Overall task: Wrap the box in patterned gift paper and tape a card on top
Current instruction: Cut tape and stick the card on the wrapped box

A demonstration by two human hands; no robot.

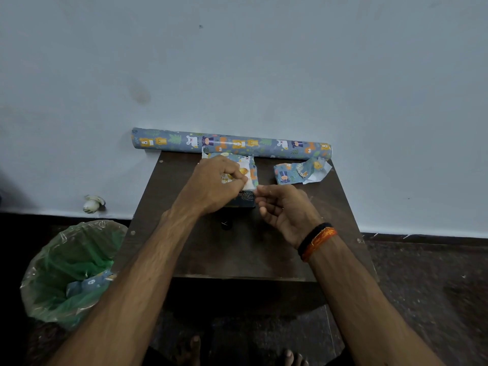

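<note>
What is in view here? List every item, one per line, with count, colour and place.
wrapped box: one, blue patterned, table centre, under the hands
card: one, white with gold, on the box
paper roll: one, blue patterned, table's far edge by the wall
paper scrap: one, blue patterned, right of the box
table: one, dark brown
bin: one, green liner, floor left
left hand: on the card
right hand: fingertips pinched beside the box

Both forearms reach away from the camera. The left hand (pixel 215 184) lies knuckles-up with fingers curled, apparently pinching something. The right hand (pixel 284 210), just beside it, is palm-up, fingers loosely curled.
</note>
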